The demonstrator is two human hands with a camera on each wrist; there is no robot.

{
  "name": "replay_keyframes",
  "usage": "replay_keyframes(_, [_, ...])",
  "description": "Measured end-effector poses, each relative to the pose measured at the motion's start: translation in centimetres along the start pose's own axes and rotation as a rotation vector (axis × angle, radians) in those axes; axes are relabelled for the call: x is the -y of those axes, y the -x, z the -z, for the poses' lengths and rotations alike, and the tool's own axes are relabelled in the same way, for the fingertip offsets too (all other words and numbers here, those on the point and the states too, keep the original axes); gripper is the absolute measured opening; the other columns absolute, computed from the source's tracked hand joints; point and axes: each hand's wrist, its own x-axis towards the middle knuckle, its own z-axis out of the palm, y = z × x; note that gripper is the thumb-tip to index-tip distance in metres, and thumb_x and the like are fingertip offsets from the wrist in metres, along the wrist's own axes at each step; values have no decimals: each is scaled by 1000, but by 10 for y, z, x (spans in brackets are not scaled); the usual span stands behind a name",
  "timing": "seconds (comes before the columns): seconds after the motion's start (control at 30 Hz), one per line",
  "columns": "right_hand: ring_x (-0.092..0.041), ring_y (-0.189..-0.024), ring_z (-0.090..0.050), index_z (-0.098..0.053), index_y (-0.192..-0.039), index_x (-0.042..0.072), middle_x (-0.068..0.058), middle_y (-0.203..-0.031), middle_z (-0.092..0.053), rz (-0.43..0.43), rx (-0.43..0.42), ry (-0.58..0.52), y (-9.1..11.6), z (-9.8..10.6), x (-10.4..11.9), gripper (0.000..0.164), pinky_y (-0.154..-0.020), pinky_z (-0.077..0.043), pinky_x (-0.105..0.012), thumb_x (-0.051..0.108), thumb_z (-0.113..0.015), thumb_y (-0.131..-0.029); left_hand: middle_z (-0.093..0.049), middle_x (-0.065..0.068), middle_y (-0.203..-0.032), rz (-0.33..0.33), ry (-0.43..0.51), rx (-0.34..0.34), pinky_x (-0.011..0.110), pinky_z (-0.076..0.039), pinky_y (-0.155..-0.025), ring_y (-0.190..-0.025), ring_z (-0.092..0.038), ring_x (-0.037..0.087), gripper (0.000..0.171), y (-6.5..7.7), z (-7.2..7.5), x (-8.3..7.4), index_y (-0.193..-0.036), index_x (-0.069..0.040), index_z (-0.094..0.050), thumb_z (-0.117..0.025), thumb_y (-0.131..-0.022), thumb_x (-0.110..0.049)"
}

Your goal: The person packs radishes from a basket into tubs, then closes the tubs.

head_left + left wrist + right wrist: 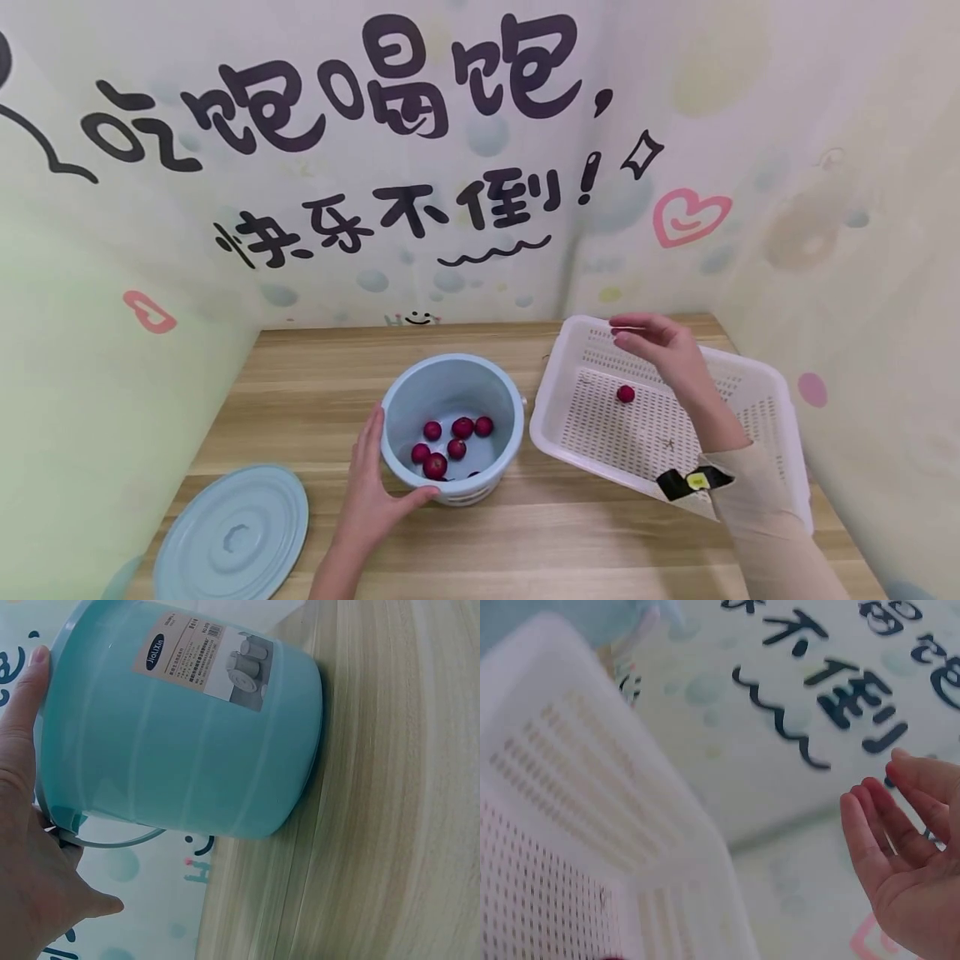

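My left hand [367, 492] holds the light blue bucket [452, 363] at its near left side, thumb along the front rim and fingers round the outer left wall. In the left wrist view the bucket's side shows a printed label [202, 660] and a thin handle [124, 841]. Several small red radishes [435, 466] lie on the bucket's bottom. Over the far part of the white perforated basket [551, 400], my right hand [663, 350] is raised with nothing in its loosely bent fingers. One radish [626, 393] sits on the basket floor below it.
A round light blue lid [236, 533] lies at the left front of the wooden table [525, 542]. Behind the table stands a wall covering [480, 275] with printed black lettering; similar panels rise at both sides. Bits of dry stem [670, 443] lie in the basket.
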Motion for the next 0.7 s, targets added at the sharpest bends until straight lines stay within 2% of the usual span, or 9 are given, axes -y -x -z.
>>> replay_keyframes(0.13, [-7, -97, -64, -58, -122, -2, 1, -108, -67, -12, -26, -9, -5, 19, -22, 37, -82, -52, -16, 14, -64, -90, -13, 3, -158, -8, -8, -6, 64, -29, -104, -139, -20, 30, 123, 0, 1, 0, -153, -22, -12, -88, -58, -42])
replay_keyframes(0.2, [-6, -97, -64, -56, -124, -3, 1, -109, -67, -31, -11, 1, -6, 27, -34, 38, -82, -52, -16, 14, -63, -90, -13, 4, -158, -4, -13, -4, 64, -30, -104, -140, -20, 30, 123, 0, 2, -1, -153, -21, -12, -88, -58, -42])
replay_keyframes(0.33, [-4, -99, -63, -55, -126, -1, 3, -113, -66, -87, 62, 63, -6, 38, -63, 40, -83, -50, -15, 18, -62, -91, -13, 3, -158, 8, -15, -1, 64, -30, -103, -140, -20, 31, 123, 1, 2, -1, -153, -21, -12, -88, -58, -43])
replay_keyframes(0.5, [-3, -103, -61, -55, -127, 1, -10, -122, -62, -160, 167, 119, -6, 46, -96, 42, -84, -49, -16, 21, -62, -92, -13, 2, -158, 10, -20, -2, 64, -30, -104, -140, -19, 31, 123, 1, 2, 0, -153, -22, -13, -88, -58, -43])
replay_keyframes(0.63, [-4, -104, -60, -54, -129, 2, -20, -128, -56, -215, 236, 162, -6, 50, -118, 43, -85, -50, -20, 21, -62, -92, -13, 4, -158, 18, -21, 6, 65, -29, -103, -141, -19, 31, 123, 1, 2, 0, -152, -28, -10, -88, -58, -44])
replay_keyframes(0.7, [-4, -103, -59, -55, -129, 2, -22, -129, -56, -233, 256, 202, -7, 50, -127, 45, -85, -49, -22, 24, -64, -90, -13, 4, -158, 22, -20, 8, 65, -30, -103, -141, -19, 31, 123, 1, 2, 0, -152, -31, -8, -87, -58, -44])
